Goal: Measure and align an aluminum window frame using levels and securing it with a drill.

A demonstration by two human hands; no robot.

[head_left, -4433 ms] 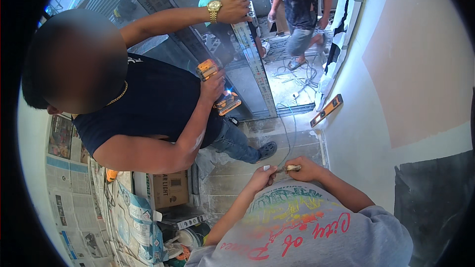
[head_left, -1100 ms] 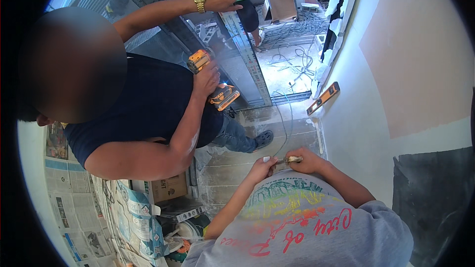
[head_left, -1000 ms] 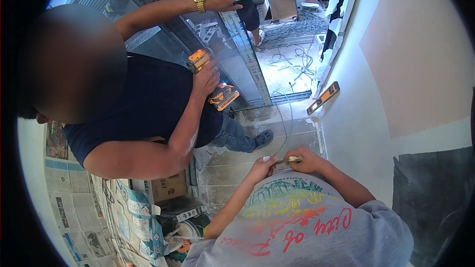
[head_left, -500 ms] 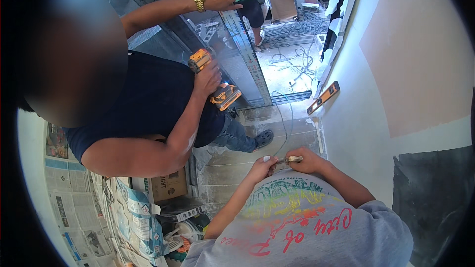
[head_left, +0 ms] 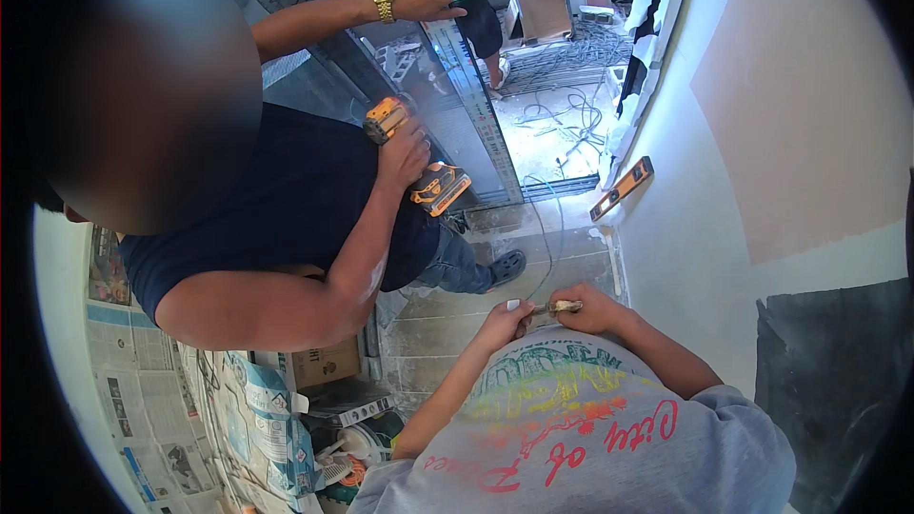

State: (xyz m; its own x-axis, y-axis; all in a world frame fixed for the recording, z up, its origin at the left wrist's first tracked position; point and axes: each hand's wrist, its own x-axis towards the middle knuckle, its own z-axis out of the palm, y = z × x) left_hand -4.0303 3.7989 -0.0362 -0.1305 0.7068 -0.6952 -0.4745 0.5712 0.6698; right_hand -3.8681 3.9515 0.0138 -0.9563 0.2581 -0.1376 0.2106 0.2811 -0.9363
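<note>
At the lower middle, in front of my grey printed shirt [head_left: 571, 409], my left hand [head_left: 502, 324] and my right hand [head_left: 587, 310] are close together. Both have fingers closed around a short, narrow tool [head_left: 555, 307] with a pale end and a duller metallic part. Its exact kind is too small to make out. White wrapping shows on a finger of my left hand. A thin cable [head_left: 549, 262] runs down the floor towards my left hand; whether they touch cannot be told.
A co-worker in dark clothes holds an orange-black cordless drill [head_left: 440, 188], other hand on the glass door's frame [head_left: 473, 100]. An orange spirit level [head_left: 622, 188] leans by the right wall. Cardboard box [head_left: 328, 364] and blue-white bag [head_left: 276, 428] sit left. Another person stands beyond the doorway.
The co-worker's head and upper body have shifted slightly right, and the drill has moved a little with them. My hands stay in the same place, still on the tool.
</note>
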